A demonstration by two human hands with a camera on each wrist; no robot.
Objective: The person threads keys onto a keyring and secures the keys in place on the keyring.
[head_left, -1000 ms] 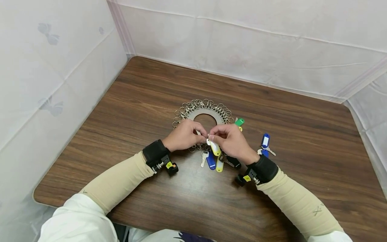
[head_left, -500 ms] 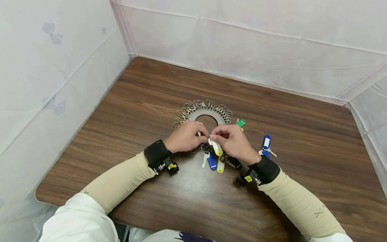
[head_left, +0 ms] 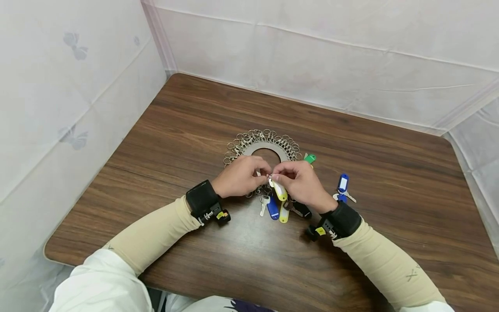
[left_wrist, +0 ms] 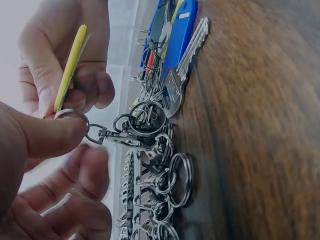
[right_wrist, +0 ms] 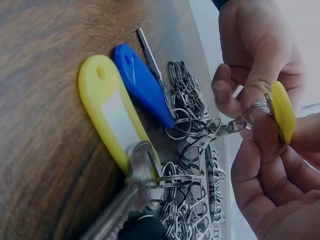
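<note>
Yellow tag (head_left: pixel 279 190): held just above the table (head_left: pixel 195 130) at the near edge of the metal ring plate, pinched between both hands; its small split ring (left_wrist: pixel 70 115) sits at the fingertips.
Right hand (head_left: pixel 298 182): at 3 o'clock of the tag, fingers curled, thumb and forefinger pinching the tag's top end.
Left hand (head_left: pixel 239 175): at 9 o'clock of the tag, fingers curled, thumb and forefinger grasping the split ring, which links to a clasp (left_wrist: pixel 112 136) on the plate.
Keys on the table: at 6 o'clock of the tag lie a blue tag (head_left: pixel 272 209) with a silver key (head_left: pixel 264 203) and a second yellow tag (head_left: pixel 283 213), side by side.
Ring plate (head_left: pixel 265 147): at 12 o'clock of the hands, a flat metal ring edged with many clasps.
Green tag (head_left: pixel 309 158): at 2 o'clock, just beside the plate.
Blue tag pair (head_left: pixel 342 184): at 3 o'clock, apart from the rest.
</note>
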